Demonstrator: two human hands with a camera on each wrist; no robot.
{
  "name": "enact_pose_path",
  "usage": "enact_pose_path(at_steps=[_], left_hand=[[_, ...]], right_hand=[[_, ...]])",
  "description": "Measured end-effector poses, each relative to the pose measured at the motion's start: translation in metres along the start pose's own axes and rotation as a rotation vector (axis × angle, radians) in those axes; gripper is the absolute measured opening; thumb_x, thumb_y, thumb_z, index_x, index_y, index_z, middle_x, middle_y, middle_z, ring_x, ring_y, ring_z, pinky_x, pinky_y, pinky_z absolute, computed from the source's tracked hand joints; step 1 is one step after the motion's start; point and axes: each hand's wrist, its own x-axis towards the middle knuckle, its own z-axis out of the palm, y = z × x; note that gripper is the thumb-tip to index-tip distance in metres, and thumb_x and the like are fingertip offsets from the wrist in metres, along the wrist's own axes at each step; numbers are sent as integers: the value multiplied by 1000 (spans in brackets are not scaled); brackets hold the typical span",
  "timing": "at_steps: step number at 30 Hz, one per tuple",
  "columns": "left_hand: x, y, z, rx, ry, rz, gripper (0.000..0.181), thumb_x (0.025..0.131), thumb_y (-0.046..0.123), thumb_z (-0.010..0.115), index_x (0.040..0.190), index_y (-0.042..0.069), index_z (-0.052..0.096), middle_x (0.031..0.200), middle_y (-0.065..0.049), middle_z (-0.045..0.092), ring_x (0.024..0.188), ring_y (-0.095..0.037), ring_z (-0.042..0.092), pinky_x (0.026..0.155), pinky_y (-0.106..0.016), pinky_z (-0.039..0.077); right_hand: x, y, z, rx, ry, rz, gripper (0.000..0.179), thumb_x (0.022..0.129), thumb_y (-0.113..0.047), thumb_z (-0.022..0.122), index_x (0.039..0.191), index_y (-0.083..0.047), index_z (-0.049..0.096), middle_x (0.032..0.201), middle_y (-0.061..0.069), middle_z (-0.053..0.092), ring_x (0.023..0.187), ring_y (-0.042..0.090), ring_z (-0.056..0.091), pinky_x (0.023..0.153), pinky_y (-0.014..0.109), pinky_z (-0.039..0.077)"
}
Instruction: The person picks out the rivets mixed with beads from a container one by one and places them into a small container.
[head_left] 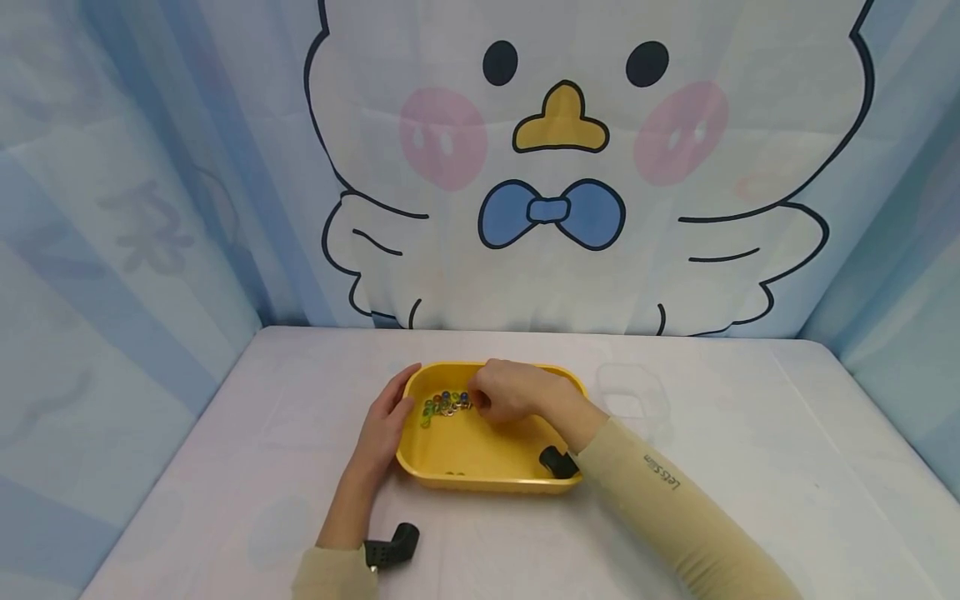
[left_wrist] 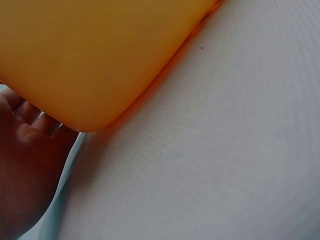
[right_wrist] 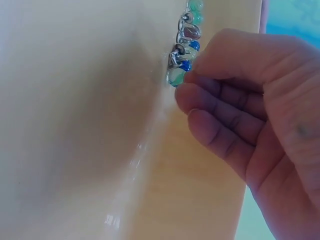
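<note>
A yellow tray (head_left: 480,462) stands on the table, and my left hand (head_left: 385,429) holds its left side, thumb at the rim and fingers along the outer wall. In the left wrist view the fingers of that hand (left_wrist: 30,155) lie against the outside of the tray (left_wrist: 100,65). Glass marbles (head_left: 442,403) in green, blue and brown lie with small metal rings (right_wrist: 179,49) in the tray's back left. My right hand (head_left: 513,392) reaches in over the back wall side, its fingers curled. Thumb and index finger pinch at the end of the marble row (right_wrist: 176,77); their tips are partly hidden.
A clear plastic container (head_left: 633,400) stands on the table to the right of the tray. Black wrist cameras are on both arms, one (head_left: 558,462) over the tray's front right corner. Printed curtains (head_left: 555,283) hang behind and beside the white table (head_left: 225,467).
</note>
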Motion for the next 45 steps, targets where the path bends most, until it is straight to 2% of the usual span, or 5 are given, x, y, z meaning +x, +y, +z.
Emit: enact_pose_path(at_steps=[15,22,31,38,45], left_hand=[[-1,2,0,-6,-8,-5,49,105,11,39,154,15,41,160,-7,36,147,-25,30,120,-44,21],[-2,2,0,-7,-10,2,49,105,10,39,154,15,41,160,-8,35,147,-25,30,120,-44,21],[-1,2,0,-6,-9,-5,49,105,10,38,154,15,41,160,-8,35,147,-26,31,120,-45,21],[-1,2,0,-8,-10,-9,49,105,11,39,154,15,41,160,-7,35,147,-25,30,121,-44,21],[-1,2,0,-13,-10,-15,49,105,10,39,154,16,41,161,-7,34,147,-25,30,121,-44,21]], right_hand=[[-3,4,-6,76,30,-87,7,87,-5,69,89,-11,69,78,-5,60,69,10,53,63,23,47],[-9,5,-13,152,52,-56,11,87,-3,68,96,-9,71,83,-4,62,75,12,56,68,23,50],[-20,8,-24,164,125,-70,10,86,-3,67,94,-8,70,80,-4,60,74,12,54,66,25,49],[-38,9,-38,218,194,-31,7,87,-4,68,93,-8,70,81,-3,61,76,16,56,68,27,52],[-57,14,-47,239,282,-33,8,86,-4,68,91,-10,69,80,-3,62,73,16,55,68,29,53]])
